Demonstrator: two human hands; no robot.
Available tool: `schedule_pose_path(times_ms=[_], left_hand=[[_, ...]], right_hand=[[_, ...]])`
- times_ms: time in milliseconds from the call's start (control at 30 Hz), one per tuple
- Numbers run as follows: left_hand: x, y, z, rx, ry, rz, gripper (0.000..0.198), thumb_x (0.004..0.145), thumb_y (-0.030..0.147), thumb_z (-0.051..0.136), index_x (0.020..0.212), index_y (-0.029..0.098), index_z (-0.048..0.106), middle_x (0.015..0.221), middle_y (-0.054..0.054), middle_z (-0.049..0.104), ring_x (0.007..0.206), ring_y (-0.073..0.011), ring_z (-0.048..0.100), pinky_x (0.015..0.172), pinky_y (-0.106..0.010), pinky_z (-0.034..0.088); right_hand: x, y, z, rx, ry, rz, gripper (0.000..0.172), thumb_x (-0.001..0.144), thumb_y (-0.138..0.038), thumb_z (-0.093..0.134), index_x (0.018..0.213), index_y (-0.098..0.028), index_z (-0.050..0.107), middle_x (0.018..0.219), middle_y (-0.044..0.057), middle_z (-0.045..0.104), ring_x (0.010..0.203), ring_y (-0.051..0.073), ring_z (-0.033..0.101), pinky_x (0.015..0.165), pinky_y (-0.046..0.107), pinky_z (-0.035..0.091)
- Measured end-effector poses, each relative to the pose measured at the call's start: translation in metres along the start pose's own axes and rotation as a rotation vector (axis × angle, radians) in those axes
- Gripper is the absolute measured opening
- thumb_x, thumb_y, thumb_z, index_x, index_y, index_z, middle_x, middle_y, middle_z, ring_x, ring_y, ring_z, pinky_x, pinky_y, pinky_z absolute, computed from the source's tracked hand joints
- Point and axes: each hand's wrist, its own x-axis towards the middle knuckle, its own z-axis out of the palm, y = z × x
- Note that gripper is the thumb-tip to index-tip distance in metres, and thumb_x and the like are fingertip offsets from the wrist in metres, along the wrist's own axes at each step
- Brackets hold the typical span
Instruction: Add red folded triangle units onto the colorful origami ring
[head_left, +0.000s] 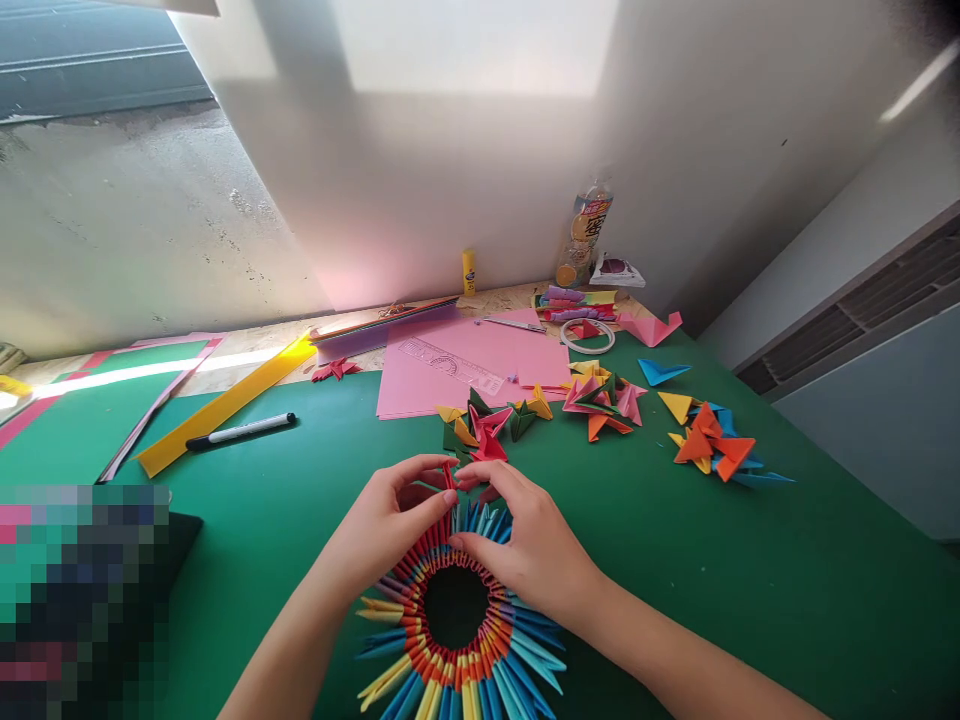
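A ring of interlocked folded-paper pieces [459, 672] lies on the green table, with blue, yellow, orange and red points spreading outward round a dark round hole. At its far edge, my left hand [394, 512] pinches a narrow red folded-paper piece [448, 474] between thumb and fingers. My right hand [534, 530] curls round the ring's far right side, its thumb by the inner rim and its fingertips close to the red piece. Just beyond my fingers sits a small pile of red, green and yellow folded pieces [491, 428].
More folded pieces form piles at the middle right [600, 398] and right [712, 445]. Pink paper [397, 390] carries a clear ruler [450, 366]. A marker [240, 432], yellow strip [225, 405], glue stick [469, 272], bottle [585, 235] and tape roll [588, 338] stand or lie around.
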Motion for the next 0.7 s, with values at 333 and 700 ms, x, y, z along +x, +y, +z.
schedule_pose_path(times_ms=[333,700], left_hand=[[-0.0031,-0.0012,0.001,0.003,-0.078,0.004,0.047,0.074,0.025,0.061,0.12,0.016,0.054,0.097,-0.008,0.069,0.087,-0.0228,0.064,0.073,-0.033,0.053],[-0.0063,0.0049,0.0029,-0.035,-0.035,0.023,0.027,0.073,0.024,0.059,0.098,0.017,0.053,0.1,-0.008,0.064,0.083,-0.0198,0.065,0.068,-0.03,0.054]], right_hand=[[0.0001,0.0052,-0.0027,0.089,-0.088,-0.142,0.058,0.072,-0.013,0.066,0.126,-0.026,0.048,0.119,0.005,0.057,0.11,0.021,0.053,0.095,0.037,0.044],[0.0014,0.0045,-0.0026,0.083,-0.052,-0.143,0.052,0.069,-0.013,0.069,0.117,-0.023,0.053,0.112,0.006,0.06,0.103,0.021,0.058,0.091,0.035,0.047]])
